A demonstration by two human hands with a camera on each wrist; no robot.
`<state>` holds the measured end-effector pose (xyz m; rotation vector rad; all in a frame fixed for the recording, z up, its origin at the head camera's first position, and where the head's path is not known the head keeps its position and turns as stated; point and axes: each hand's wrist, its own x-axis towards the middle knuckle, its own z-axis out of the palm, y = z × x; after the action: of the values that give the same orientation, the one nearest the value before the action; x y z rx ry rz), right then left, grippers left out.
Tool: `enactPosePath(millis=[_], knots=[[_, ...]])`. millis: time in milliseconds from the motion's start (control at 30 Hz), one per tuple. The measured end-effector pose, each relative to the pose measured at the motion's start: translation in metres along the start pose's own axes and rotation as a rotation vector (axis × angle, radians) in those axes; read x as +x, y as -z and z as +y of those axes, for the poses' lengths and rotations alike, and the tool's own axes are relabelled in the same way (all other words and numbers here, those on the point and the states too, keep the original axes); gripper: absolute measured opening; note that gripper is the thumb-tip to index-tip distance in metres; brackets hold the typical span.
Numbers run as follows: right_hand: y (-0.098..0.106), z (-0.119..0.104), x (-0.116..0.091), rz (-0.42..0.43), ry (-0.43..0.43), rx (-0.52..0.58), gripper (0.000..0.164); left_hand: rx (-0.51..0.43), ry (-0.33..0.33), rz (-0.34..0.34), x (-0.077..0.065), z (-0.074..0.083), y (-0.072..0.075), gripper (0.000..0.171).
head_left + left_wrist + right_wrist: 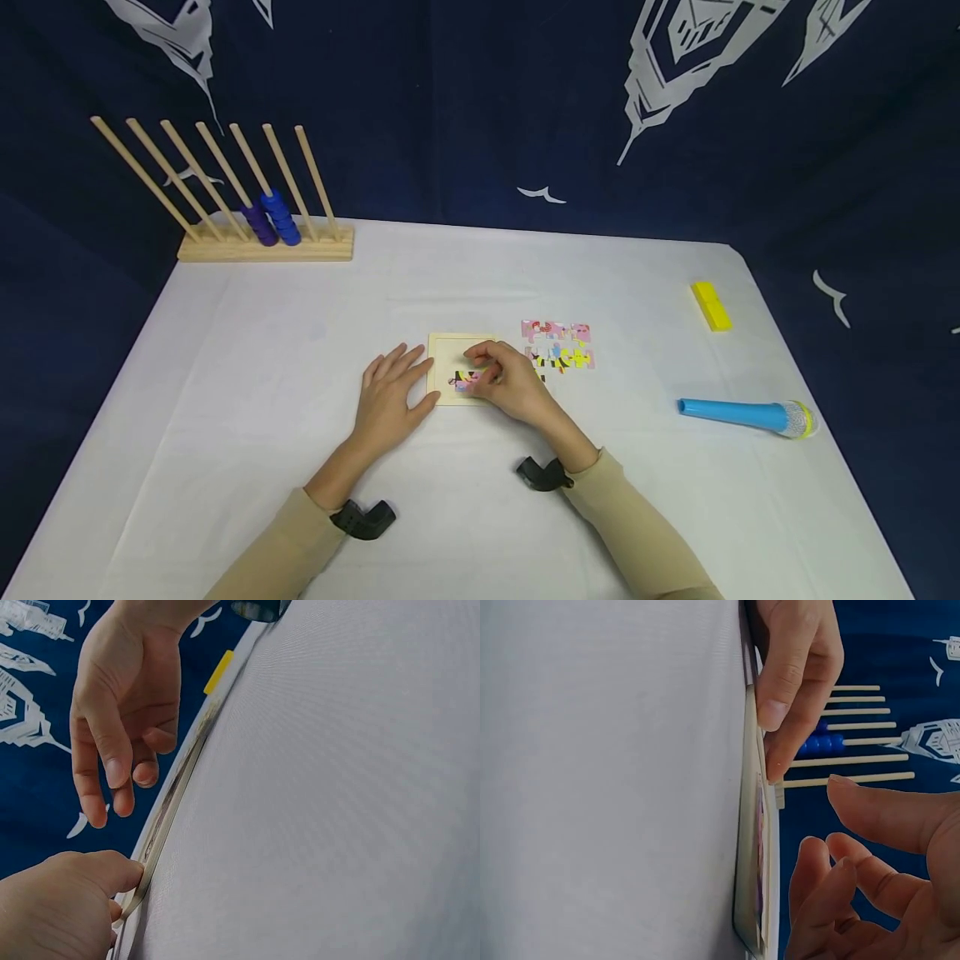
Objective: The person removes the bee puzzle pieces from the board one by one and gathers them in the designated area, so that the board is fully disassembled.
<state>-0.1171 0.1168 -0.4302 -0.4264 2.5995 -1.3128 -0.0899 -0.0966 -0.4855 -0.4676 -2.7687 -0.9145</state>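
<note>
A pale wooden puzzle tray lies on the table, with a few colourful jigsaw pieces in its lower part. My left hand rests at the tray's left side; its thumb and fingertips touch the rim, the fingers spread and fairly straight. Over the tray's right half hovers my right hand, hiding part of it. In the right wrist view, a gap shows between the thumb and the loosely bent fingers, with nothing held there. Right of the tray lie loose puzzle pieces in pink and yellow, partly behind the right hand.
A wooden peg rack with blue and purple beads stands at the back left. To the right lie a yellow block and a blue toy microphone. A dark blue patterned cloth hangs behind the white table.
</note>
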Motion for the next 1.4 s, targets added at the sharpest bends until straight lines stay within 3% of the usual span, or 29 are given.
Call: enactPosePath(millis=[667, 1400], knots=[[-0.009, 0.009, 0.001, -0.004, -0.007, -0.007, 0.039, 0.003, 0.017, -0.007, -0.001, 0.002, 0.0, 0.049], [-0.018, 0.012, 0.002, 0.061, 0.056, -0.237, 0.03, -0.001, 0.009, 0.004, 0.0, 0.002, -0.001, 0.05]])
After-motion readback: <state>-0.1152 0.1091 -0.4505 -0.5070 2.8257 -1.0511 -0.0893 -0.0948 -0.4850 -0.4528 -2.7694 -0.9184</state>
